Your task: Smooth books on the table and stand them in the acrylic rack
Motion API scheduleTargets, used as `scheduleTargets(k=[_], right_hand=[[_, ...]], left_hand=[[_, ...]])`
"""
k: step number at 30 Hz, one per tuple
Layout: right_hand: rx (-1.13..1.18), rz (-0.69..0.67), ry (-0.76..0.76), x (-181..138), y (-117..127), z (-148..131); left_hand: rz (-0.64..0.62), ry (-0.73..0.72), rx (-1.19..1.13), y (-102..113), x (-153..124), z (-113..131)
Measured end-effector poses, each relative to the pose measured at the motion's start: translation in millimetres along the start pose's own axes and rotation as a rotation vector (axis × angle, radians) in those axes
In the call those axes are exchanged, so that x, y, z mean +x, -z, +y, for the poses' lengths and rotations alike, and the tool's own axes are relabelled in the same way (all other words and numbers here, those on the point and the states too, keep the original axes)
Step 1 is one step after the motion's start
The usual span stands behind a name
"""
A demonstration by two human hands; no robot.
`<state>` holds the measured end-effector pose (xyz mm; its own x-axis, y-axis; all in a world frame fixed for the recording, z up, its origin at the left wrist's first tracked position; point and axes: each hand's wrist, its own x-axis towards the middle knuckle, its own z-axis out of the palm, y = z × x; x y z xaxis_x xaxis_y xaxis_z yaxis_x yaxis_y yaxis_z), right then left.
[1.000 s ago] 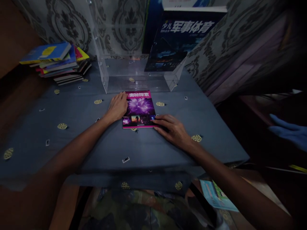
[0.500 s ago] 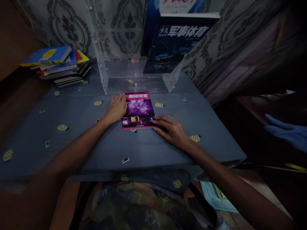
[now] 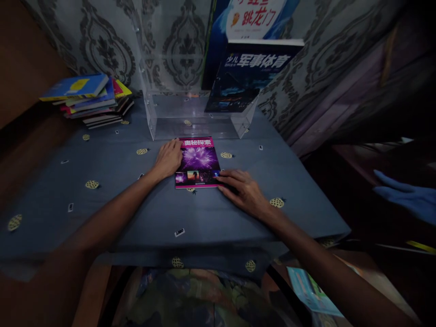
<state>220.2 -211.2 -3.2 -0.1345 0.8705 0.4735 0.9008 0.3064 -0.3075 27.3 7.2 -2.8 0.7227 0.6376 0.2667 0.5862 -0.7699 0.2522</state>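
Note:
A thin magazine-like book point(image 3: 200, 158) with a purple starburst cover and magenta bands lies flat on the table in front of me. My left hand point(image 3: 168, 159) rests along its upper left edge, palm down, its fingertips over the cover. At the lower right corner, my right hand point(image 3: 243, 188) touches the book with outstretched fingers, the thumb side toward me. Neither hand is wrapped round it. Just behind the book stands a clear acrylic rack point(image 3: 195, 125). A dark blue book point(image 3: 248, 77) leans in its right part, in front of a taller blue book point(image 3: 257, 18).
A messy stack of books point(image 3: 88, 102) sits at the back left of the cloth-covered table point(image 3: 143, 222). Patterned curtain point(image 3: 184, 45) hangs behind. At the right, beyond the table edge, is a blue-gloved hand point(image 3: 405, 190). Light blue printed material point(image 3: 315, 290) lies below, at lower right.
The view has tilted up slightly, so everything sits a little lower and more of the tall blue book shows. Both hands stay in place on the book.

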Motion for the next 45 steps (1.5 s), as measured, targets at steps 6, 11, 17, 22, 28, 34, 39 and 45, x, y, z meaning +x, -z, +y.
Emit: scheduleTargets(k=[6,11,17,22,28,34,39,45], right_hand=[[-0.012,0.021,0.112,20,-7,-20],[-0.006,-0.223,0.182,69,-29,-53],[-0.063,-0.202,-0.019,117,-55,-22],[-0.124,-0.113,-0.216,116,-53,33],[-0.108,-0.060,-0.256,104,-52,55],[-0.102,-0.072,-0.279,104,-51,56],[-0.104,-0.024,-0.296,104,-53,65],[-0.140,0.024,-0.233,100,-59,76]], left_hand=[[0.030,-0.004,-0.048,-3,2,-5],[0.057,0.027,-0.225,-4,6,-15],[0.083,0.036,-0.263,-5,9,-23],[0.080,0.031,-0.256,-2,9,-26],[0.076,0.044,-0.271,-2,9,-28],[0.110,0.061,-0.308,-5,10,-29],[0.103,0.085,-0.319,-7,11,-30],[0.078,0.131,-0.313,-7,14,-30]])
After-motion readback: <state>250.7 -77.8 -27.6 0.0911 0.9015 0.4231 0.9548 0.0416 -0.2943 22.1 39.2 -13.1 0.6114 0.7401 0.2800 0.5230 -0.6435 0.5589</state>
